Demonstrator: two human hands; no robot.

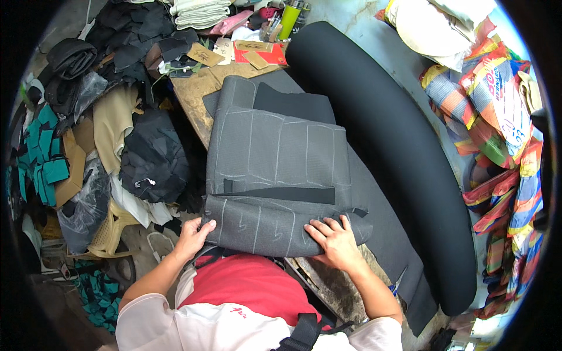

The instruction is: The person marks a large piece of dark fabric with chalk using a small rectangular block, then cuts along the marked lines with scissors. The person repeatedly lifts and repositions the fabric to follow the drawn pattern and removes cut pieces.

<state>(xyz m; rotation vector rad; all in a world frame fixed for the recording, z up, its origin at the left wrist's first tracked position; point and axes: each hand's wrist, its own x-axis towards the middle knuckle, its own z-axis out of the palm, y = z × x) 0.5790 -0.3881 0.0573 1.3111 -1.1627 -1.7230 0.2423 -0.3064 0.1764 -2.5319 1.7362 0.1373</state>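
A stack of dark grey fabric [281,146] with white chalk lines lies on the worktable in front of me, its near end folded over in a thick fold [257,225]. My left hand [194,237] pinches the fold's left end between thumb and fingers. Toward the fold's right end, my right hand [336,241] grips it, fingers over the top and thumb mostly hidden beneath. A narrow black strip [293,194] lies across the stack just beyond the fold. A plain black piece [293,104] shows at the stack's far end.
A long black fabric roll [392,146] lies along the table's right side. Scissors [398,282] rest near the right edge. Cardboard tags [206,55] and a green bottle [291,20] stand at the back. Fabric scraps [149,152] pile up left; colourful bags [492,93] lie right.
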